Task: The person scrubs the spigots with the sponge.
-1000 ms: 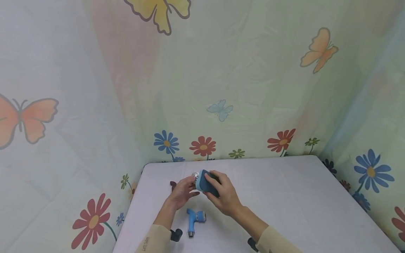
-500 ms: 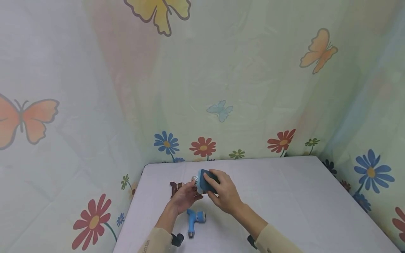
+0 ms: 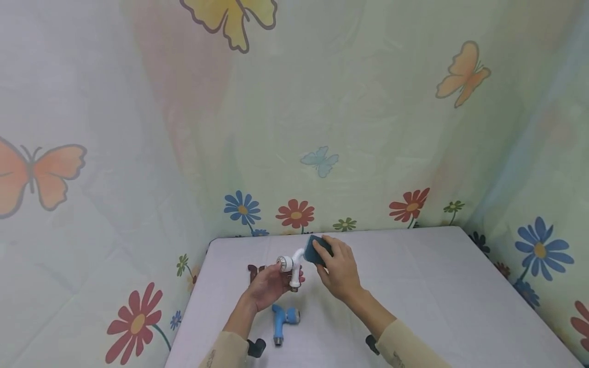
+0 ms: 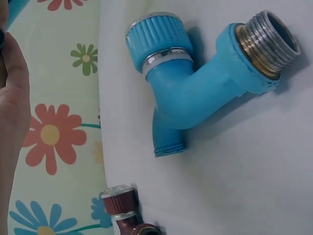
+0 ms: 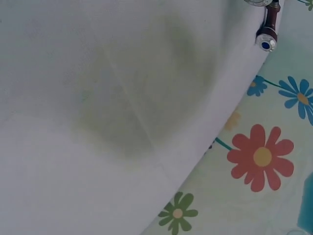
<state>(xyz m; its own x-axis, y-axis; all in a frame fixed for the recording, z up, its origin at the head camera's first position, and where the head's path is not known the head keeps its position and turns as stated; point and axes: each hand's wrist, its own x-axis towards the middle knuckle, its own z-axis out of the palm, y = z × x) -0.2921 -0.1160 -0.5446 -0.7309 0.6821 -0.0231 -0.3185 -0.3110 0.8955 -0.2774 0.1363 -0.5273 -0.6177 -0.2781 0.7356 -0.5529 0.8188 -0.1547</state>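
Note:
My left hand [image 3: 268,288] holds a white tap [image 3: 296,272] above the table, its round knob facing left and its metal thread pointing down. Fingers show behind the tap's body. At the tap's bent spout, my right hand [image 3: 342,270] grips a dark teal block with a lighter blue side, which looks like a sponge [image 3: 313,252]. Only part of the left hand [image 4: 14,98] shows at the edge of the left wrist view. In the right wrist view, a sliver of the teal sponge [image 5: 306,208] appears at the right edge.
A blue tap [image 3: 278,323] with a metal thread lies on the white table [image 3: 414,286], nearer the body than the hands. A dark red-brown tap [image 3: 252,272] lies behind the left hand, partly hidden. Flower-printed curtain [image 3: 368,128] encloses the table's back and sides.
The sponge has moved right and slightly up with my right hand, off the tap's body to its spout. The white tap, mostly covered before, now shows. My left hand has shifted slightly.

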